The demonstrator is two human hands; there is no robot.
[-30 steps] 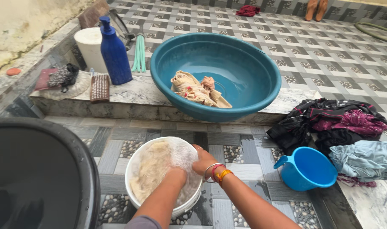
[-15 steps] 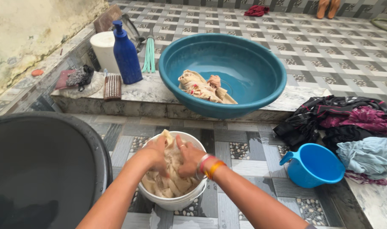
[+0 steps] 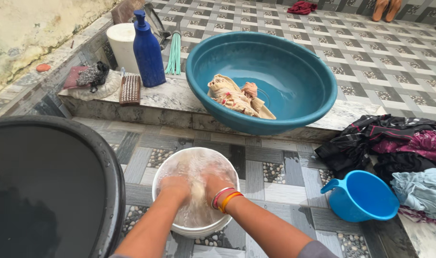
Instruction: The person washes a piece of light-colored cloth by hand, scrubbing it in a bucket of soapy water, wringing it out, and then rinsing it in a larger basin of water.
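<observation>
While the white bucket (image 3: 195, 228) stood upright on the tiled floor, mouth up, its cream cloth (image 3: 197, 191) lay sunk in foamy water. A black tub (image 3: 113, 177) crowded its left; a blue mug (image 3: 361, 196) sat right. Left hand (image 3: 174, 187) and right hand (image 3: 213, 185) pressed down on the cloth, fingers hidden.

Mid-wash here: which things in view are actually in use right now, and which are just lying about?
In use: left hand and right hand, both plunged into the white bucket, in sudsy water on a pale cloth.

Lying about: teal basin, blue mug, blue bottle, scrub brush, heap of clothes.
</observation>
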